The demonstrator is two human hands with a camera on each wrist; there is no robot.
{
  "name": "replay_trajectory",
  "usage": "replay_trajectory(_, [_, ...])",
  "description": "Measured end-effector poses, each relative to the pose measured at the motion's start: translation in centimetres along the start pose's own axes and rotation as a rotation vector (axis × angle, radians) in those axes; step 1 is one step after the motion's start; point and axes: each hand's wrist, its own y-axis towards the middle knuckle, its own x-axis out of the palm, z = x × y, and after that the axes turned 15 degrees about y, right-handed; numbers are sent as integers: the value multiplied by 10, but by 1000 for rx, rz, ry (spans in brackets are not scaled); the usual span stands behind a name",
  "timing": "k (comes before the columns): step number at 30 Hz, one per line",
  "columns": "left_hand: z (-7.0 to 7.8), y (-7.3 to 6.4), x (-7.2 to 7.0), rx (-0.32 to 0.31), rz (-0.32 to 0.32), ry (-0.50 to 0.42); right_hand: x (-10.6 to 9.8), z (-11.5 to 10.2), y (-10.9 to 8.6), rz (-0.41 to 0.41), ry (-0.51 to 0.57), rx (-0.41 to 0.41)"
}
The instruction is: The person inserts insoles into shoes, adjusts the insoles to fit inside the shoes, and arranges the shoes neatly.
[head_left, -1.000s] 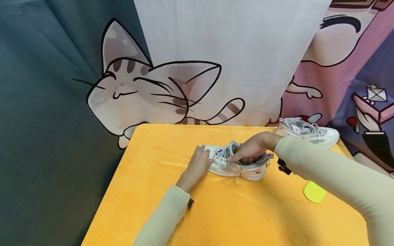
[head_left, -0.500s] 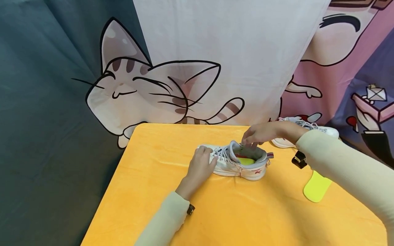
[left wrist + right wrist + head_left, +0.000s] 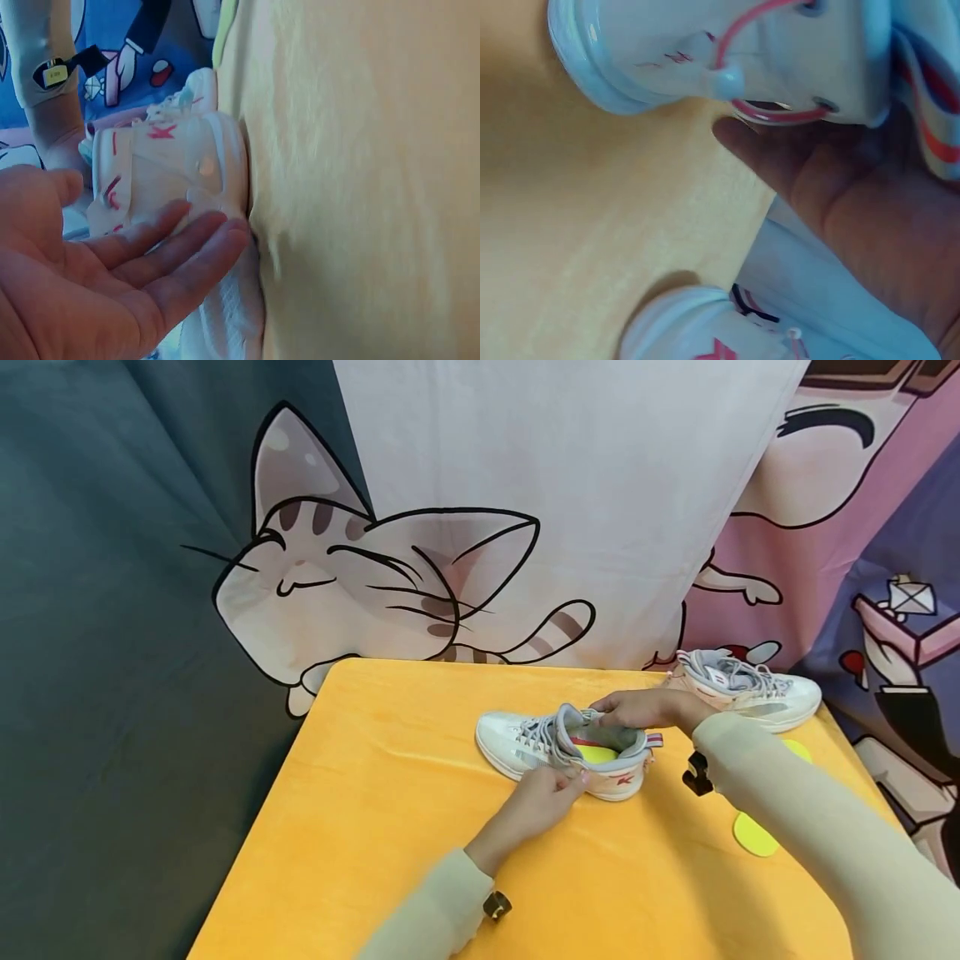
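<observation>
A white sneaker [image 3: 498,739] with grey laces stands on the yellow-covered table, toe to the left. Inside its opening lies a yellow-green insole [image 3: 596,753]. My left hand [image 3: 536,806] is at the sneaker's near side. In the left wrist view its fingers [image 3: 187,251] are extended against the side of the upper, the thumb apart. At the far edge of the collar, my right hand [image 3: 637,708] holds the sneaker, its fingertips partly hidden there. The right wrist view shows that hand [image 3: 870,195] behind the heel, near a pink cord loop [image 3: 780,116].
A second white sneaker [image 3: 780,697] stands at the table's back right corner. Another yellow-green insole [image 3: 756,835] lies on the table cover [image 3: 390,827] at the right, its middle hidden by my right forearm. A printed cloth [image 3: 600,468] hangs behind the table.
My left hand has moved from the toe back along the near side towards the heel. The right hand has come out of the sneaker's opening to the far collar, uncovering the insole inside.
</observation>
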Motion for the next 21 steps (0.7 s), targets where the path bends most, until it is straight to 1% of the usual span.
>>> replay_trajectory(4, [1,2,8,-35,13,-47,3,9,1,16,27,-28])
replay_trajectory(8, [3,-1,7,-68,13,-35,6,14,-2,22,72,-73])
replay_trajectory(11, [6,-4,1,-82,19,-36,11,15,-7,35,127,-112])
replay_trajectory(15, [8,-7,-9,-92,29,-50,21,14,-17,67,170,-148])
replay_trajectory(21, [7,-7,-26,-101,62,-22,41,8,-30,163,252,-177])
